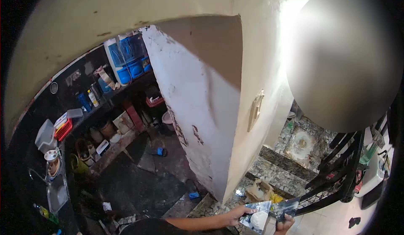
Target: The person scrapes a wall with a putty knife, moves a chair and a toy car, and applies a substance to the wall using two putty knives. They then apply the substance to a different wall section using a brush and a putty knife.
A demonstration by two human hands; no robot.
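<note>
Both your hands sit low at the bottom edge of view: your left hand (237,213) is closed on the near corner of a shiny plastic packet (269,215), and your right hand (285,225) grips its lower right edge. White contents show inside the packet. It hangs above the patterned floor (282,177), beside the white wall corner (219,151).

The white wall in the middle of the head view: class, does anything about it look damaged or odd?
Yes. The white wall has dark patches along its lower corner edge where the paint looks chipped or peeled. Scraps of litter lie on the dark floor beside it.
</note>
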